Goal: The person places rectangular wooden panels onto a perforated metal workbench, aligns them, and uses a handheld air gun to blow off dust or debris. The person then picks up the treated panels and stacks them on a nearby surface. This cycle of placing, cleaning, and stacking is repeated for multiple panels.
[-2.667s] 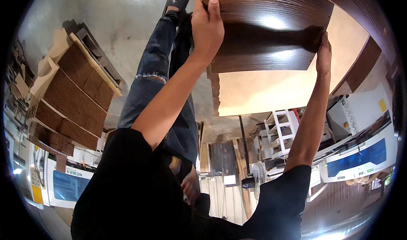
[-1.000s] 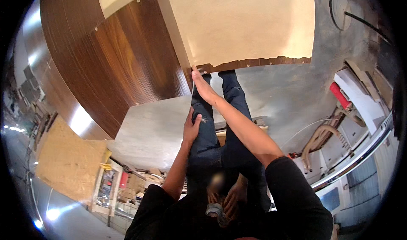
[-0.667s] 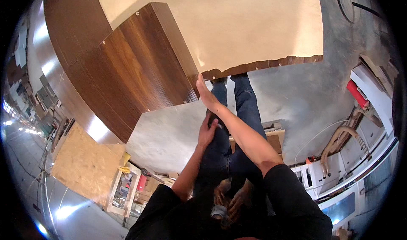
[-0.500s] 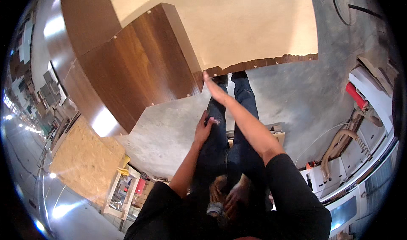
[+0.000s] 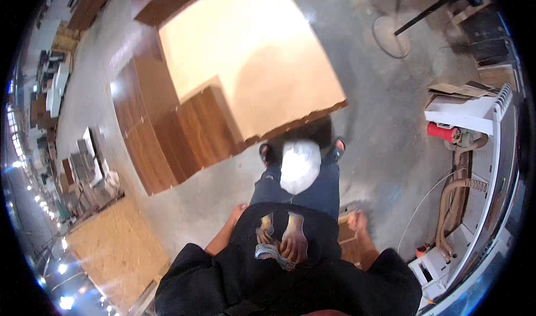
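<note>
A large brown wood-grain furniture piece (image 5: 204, 123) stands on the floor ahead of me. Pale cream backing (image 5: 268, 48) covers much of its upper face, and a ragged brown edge (image 5: 301, 119) runs along the side nearest my feet. My left hand (image 5: 239, 211) hangs beside my left hip, apart from the furniture; my shirt hides most of its fingers. Beside my right hip is my right hand (image 5: 357, 222), above or near a light wooden box (image 5: 349, 246). Its fingers look bent but are blurred, and whatever they may hold cannot be made out.
A tan chipboard sheet (image 5: 120, 249) lies at the lower left, with stacked boards (image 5: 86, 162) beyond it. On the right stands a white machine (image 5: 474, 215) with brown hoses (image 5: 441, 215) and a red cylinder (image 5: 441, 132). A round stand base (image 5: 391, 37) is at the far right.
My right hand has left the furniture's near edge and dropped to my right side. My left hand has moved down to my left hip. The furniture now appears farther away.
</note>
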{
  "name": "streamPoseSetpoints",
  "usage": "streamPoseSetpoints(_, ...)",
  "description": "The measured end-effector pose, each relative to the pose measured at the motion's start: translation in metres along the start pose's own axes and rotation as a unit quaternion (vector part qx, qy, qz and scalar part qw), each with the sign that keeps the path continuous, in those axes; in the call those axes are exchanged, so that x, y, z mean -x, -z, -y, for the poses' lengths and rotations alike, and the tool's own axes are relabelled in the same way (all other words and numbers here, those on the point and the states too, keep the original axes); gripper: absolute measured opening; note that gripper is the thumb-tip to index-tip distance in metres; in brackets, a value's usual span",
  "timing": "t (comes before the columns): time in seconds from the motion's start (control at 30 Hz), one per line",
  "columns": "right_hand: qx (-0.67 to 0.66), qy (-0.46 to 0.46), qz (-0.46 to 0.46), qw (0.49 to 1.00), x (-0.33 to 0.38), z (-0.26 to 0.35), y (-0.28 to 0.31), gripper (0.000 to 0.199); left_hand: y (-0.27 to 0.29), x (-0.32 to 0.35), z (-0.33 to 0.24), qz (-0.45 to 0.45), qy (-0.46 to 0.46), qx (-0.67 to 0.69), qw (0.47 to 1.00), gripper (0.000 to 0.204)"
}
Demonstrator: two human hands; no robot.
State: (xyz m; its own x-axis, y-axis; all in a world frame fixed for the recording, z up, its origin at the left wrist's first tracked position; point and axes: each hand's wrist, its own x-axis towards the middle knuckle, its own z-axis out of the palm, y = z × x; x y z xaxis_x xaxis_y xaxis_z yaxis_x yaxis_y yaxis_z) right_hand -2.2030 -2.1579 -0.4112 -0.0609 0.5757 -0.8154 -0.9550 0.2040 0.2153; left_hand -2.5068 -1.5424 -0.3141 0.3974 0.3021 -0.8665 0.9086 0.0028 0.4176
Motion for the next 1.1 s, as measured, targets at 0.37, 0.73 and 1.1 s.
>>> streamPoseSetpoints(0.37, 0.192, 0.172, -0.311, 0.915, 0.062, 0.076, -0.068, 0.029, -0.109, -0.111, -0.364, 0.080, -0.143, -0.212, 0.964, 0.053)
streamPoseSetpoints(0.73, 0.280, 0.362, -0.296, 0.838, 0.151, 0.416, -0.259, 0.044, -0.200, -0.162, -0.600, 0.023, -0.223, -0.006, 0.974, 0.046)
streamPoseSetpoints(1.1, 0.739, 0.130, -0.177, 0.636, 0.092, 0.632, -0.413, 0.035, -0.128, -0.191, -0.617, -0.108, 0.084, 0.096, 0.986, 0.049)
